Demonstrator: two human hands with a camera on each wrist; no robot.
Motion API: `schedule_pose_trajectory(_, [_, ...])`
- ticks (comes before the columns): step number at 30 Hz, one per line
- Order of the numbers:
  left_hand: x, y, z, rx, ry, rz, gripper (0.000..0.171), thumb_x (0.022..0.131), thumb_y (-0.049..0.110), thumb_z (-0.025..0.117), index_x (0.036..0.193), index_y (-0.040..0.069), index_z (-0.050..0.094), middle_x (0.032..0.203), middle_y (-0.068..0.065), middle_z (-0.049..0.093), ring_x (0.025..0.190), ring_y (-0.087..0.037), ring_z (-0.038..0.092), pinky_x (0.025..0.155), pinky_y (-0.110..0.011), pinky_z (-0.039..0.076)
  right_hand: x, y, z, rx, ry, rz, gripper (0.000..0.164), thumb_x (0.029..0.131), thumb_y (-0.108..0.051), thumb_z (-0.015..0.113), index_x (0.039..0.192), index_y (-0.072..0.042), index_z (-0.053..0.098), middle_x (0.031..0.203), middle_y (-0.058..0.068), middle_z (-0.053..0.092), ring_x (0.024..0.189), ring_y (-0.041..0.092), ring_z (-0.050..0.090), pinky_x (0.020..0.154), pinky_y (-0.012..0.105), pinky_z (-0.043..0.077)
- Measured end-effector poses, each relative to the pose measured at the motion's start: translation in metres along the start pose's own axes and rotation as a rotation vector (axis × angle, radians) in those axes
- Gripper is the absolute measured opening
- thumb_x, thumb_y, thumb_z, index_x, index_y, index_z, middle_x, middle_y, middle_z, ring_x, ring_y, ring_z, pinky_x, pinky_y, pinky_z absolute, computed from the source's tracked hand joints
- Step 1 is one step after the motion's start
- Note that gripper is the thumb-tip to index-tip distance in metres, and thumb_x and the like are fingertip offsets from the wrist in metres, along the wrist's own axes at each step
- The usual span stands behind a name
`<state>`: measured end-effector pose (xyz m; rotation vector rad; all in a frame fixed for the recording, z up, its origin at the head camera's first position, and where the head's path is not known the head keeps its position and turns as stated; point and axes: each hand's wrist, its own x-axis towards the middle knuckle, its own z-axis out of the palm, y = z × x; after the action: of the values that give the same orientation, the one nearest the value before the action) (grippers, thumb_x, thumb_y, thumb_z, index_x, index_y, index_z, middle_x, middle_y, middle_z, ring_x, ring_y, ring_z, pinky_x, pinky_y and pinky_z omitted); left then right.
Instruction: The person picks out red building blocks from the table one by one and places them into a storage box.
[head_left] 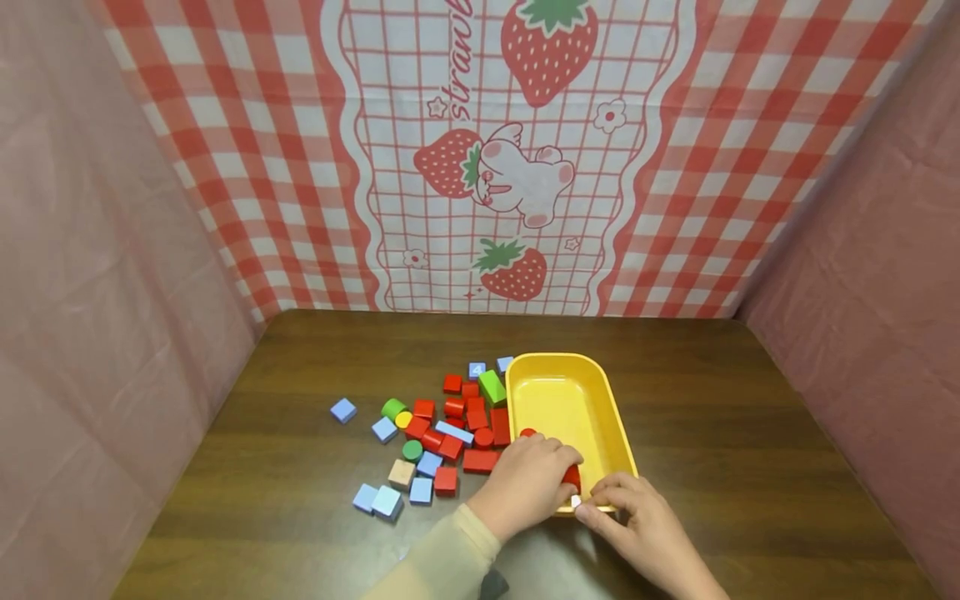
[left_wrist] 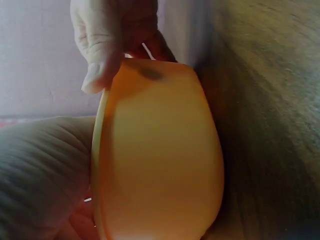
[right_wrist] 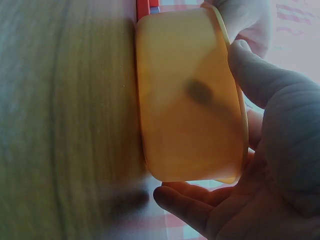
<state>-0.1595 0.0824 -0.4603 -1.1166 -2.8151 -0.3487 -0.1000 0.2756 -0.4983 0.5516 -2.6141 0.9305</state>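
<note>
A yellow plastic tray (head_left: 617, 417) lies on the table, its near end between both hands. My left hand (head_left: 528, 483) reaches over its near left rim with curled fingers. A red block (head_left: 572, 477) shows between that hand's index finger and thumb, and another red piece (head_left: 527, 432) peeks out by the knuckles. My right hand (head_left: 637, 521) grips the near right corner. In the right wrist view, its thumb (right_wrist: 250, 70) lies at the rim beside the tray's outer wall (right_wrist: 175, 125). The left palm (left_wrist: 45, 165) is at the rim in the left wrist view; its fingertips are hidden.
Left of the tray spreads a loose group of wooden blocks: several red ones such as a flat red block (head_left: 480, 461), blue squares (head_left: 343, 410), a green block (head_left: 492, 388) and a plain wood cube (head_left: 402, 474). A checked strawberry cloth (head_left: 480, 208) hangs behind the table.
</note>
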Motion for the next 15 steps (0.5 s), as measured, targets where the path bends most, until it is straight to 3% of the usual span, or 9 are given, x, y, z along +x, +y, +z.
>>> schedule_pose_trajectory(4, [0.003, -0.004, 0.000, -0.043, -0.033, 0.005, 0.030, 0.086, 0.037, 0.076, 0.112, 0.025, 0.072, 0.097, 0.012, 0.069, 0.085, -0.008, 0.057, 0.076, -0.027, 0.052, 0.002, 0.000, 0.000, -0.002, 0.001, -0.003, 0.012, 0.080, -0.032, 0.082, 0.077, -0.035, 0.071, 0.089, -0.019, 0.059, 0.080, 0.006, 0.048, 0.059, 0.026, 0.045])
schedule_pose_trajectory(8, [-0.003, -0.010, -0.007, -0.044, 0.019, 0.031, 0.030, 0.087, 0.039, 0.074, 0.114, 0.025, 0.071, 0.102, 0.012, 0.067, 0.090, -0.008, 0.053, 0.083, -0.027, 0.048, 0.002, 0.000, -0.001, -0.001, 0.003, -0.012, 0.012, 0.080, -0.031, 0.082, 0.078, -0.034, 0.071, 0.090, -0.019, 0.059, 0.080, 0.006, 0.049, 0.058, 0.027, 0.045])
schedule_pose_trajectory(11, [-0.017, -0.020, -0.018, -0.047, 0.092, 0.023, 0.030, 0.089, 0.039, 0.073, 0.115, 0.024, 0.070, 0.106, 0.010, 0.066, 0.094, -0.009, 0.049, 0.088, -0.029, 0.046, 0.001, 0.000, -0.001, 0.009, -0.005, 0.006, 0.010, 0.081, -0.032, 0.082, 0.079, -0.031, 0.072, 0.092, -0.017, 0.060, 0.082, 0.006, 0.050, 0.060, 0.028, 0.047])
schedule_pose_trajectory(15, [-0.049, -0.043, -0.033, -0.047, 0.173, -0.053, 0.033, 0.086, 0.036, 0.077, 0.115, 0.019, 0.070, 0.105, 0.006, 0.066, 0.095, -0.014, 0.050, 0.085, -0.035, 0.048, -0.002, 0.000, 0.000, 0.007, -0.010, 0.019, 0.009, 0.081, -0.035, 0.081, 0.079, -0.029, 0.074, 0.092, -0.017, 0.060, 0.085, 0.006, 0.052, 0.066, 0.032, 0.048])
